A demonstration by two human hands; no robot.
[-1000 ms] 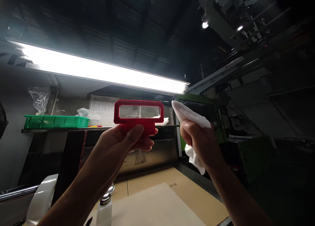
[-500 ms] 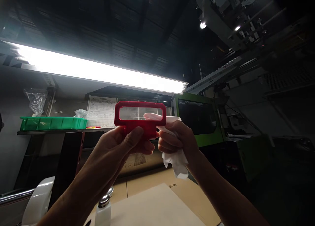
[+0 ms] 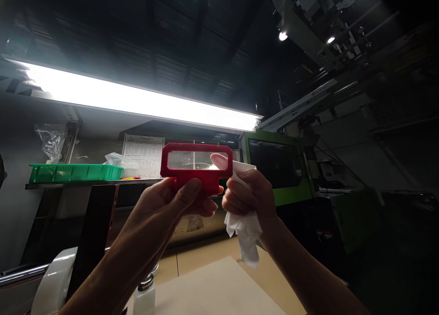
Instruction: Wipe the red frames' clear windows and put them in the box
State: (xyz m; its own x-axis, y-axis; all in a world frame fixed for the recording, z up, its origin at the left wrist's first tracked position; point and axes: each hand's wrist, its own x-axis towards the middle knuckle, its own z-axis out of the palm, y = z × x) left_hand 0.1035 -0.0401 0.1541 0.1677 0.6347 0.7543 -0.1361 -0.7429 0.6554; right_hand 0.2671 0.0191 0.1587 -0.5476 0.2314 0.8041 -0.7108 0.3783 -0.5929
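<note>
A red plastic frame with a clear window [image 3: 197,182] is held up in front of the lamp-lit shelf. My left hand [image 3: 168,203] pinches its solid lower part, thumb in front and fingers behind. My right hand [image 3: 252,191] is closed around a white cloth [image 3: 245,232], which hangs below the fist. Its cloth-covered index finger reaches behind the frame and shows through the right part of the window. Whether that fingertip touches the window I cannot tell.
A long tube lamp [image 3: 137,95] glows above. A green tray [image 3: 75,172] sits on the shelf at left, near a paper sheet [image 3: 144,152]. Below are cardboard [image 3: 212,287], a metal-topped bottle [image 3: 144,296] and a white roll [image 3: 55,280]. At right stands a green machine [image 3: 274,164].
My right index finger with the cloth has shifted slightly right behind the window. The cloth's tail hangs a bit lower. My left hand keeps the same hold on the red frame.
</note>
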